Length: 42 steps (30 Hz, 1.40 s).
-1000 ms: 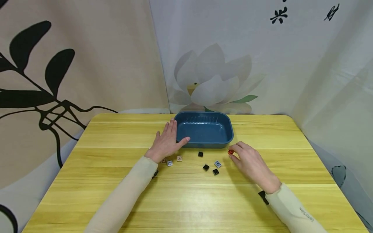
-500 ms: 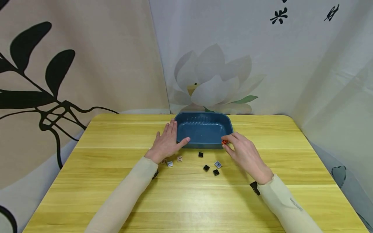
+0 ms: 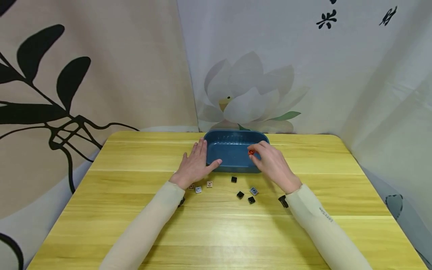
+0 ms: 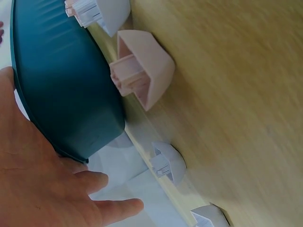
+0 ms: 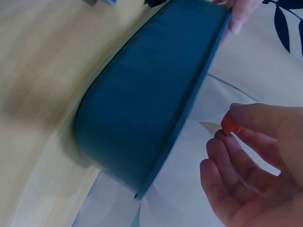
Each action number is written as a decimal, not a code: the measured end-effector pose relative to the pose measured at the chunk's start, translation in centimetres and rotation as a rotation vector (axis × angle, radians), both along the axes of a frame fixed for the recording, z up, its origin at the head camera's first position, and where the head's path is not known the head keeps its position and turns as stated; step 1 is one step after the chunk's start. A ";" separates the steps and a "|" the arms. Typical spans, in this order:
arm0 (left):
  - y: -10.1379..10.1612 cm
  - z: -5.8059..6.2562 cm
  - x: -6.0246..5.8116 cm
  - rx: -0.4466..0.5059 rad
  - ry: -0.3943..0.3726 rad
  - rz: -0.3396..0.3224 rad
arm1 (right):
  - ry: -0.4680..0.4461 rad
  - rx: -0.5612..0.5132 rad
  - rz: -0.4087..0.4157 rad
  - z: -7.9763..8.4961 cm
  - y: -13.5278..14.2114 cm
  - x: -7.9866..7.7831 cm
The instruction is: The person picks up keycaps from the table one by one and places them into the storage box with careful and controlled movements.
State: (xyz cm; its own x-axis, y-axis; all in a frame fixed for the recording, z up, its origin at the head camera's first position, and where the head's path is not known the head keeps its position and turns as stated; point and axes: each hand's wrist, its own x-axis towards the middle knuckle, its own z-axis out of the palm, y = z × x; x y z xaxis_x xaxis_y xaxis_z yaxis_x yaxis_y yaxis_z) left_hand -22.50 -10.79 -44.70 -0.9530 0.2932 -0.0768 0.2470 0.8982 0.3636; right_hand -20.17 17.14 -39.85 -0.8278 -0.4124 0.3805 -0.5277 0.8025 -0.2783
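Observation:
A small orange-red keycap (image 3: 251,152) is pinched between the thumb and fingers of my right hand (image 3: 275,165), above the right part of a blue rectangular dish (image 3: 233,169). In the right wrist view the keycap (image 5: 229,125) shows beyond the dish's rim, held at the fingertips. My left hand (image 3: 194,165) rests along the dish's left rim, fingers straight and thumb spread over the near left corner. Close to that hand, a pink keycap (image 4: 149,68) and a pale grey one (image 4: 170,163) lie on the table with their stems showing.
Several loose keycaps lie on the wooden table (image 3: 216,232) in front of the dish: a black one (image 3: 234,179), a grey-blue one (image 3: 254,191) and a beige one (image 3: 209,184) among them. A printed curtain (image 3: 256,75) hangs behind the table's far edge.
My right hand has carried the orange-red keycap from the table just right of the dish up and leftward to over its inside. The left hand has stayed at the rim.

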 end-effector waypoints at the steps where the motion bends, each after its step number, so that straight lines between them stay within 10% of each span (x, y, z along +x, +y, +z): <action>1: 0.0 0.0 0.0 -0.002 0.000 0.001 | -0.020 0.002 -0.003 -0.1 -0.1 -0.4; 30: 0.3 0.2 0.0 -0.017 0.000 0.017 | -0.491 0.204 -0.071 -2.7 -1.3 -7.0; 42: 0.3 0.2 0.1 -0.018 0.000 0.014 | -0.422 0.208 -0.078 -2.2 -1.0 -6.2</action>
State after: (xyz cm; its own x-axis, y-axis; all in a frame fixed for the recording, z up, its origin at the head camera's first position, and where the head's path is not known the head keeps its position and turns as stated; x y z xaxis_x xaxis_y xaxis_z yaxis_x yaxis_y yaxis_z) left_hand -22.41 -10.54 -44.47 -0.9569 0.2785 -0.0821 0.2344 0.9080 0.3474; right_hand -26.37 16.15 -42.03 -0.9237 -0.3747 -0.0802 -0.3390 0.8967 -0.2844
